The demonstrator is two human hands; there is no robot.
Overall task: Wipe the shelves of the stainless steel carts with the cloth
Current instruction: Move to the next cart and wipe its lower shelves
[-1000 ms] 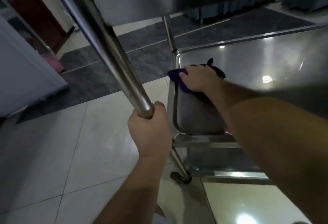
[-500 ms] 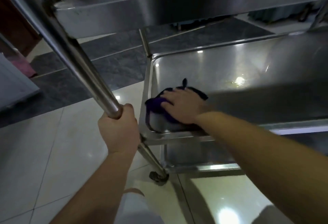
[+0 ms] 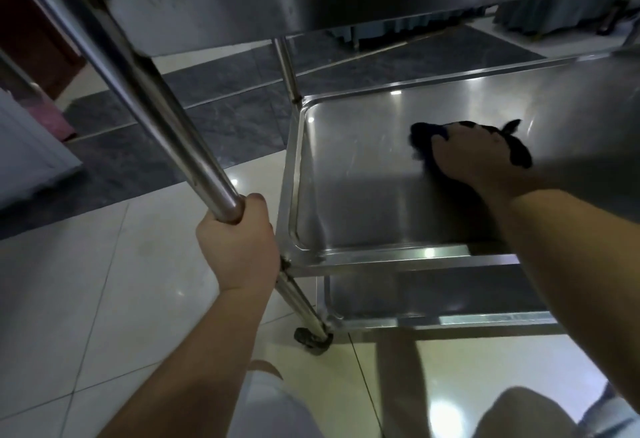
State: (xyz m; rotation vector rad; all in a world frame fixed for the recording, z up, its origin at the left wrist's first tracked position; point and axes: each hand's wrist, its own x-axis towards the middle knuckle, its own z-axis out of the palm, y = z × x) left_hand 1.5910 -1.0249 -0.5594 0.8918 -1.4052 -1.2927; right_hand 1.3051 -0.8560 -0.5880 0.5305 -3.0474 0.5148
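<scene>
Right hand (image 3: 474,157) flat on dark cloth (image 3: 519,153) in middle shelf tray (image 3: 346,177) — left hand (image 3: 239,243) around cart post (image 3: 156,105).

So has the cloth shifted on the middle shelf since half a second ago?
Yes. The cloth, under the right hand, has moved away from the shelf's near-left corner toward the far side and right.

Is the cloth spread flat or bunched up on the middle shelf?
Bunched. The dark cloth sits crumpled under the right hand pressing it on the middle shelf, with uneven ends poking out either side.
</scene>
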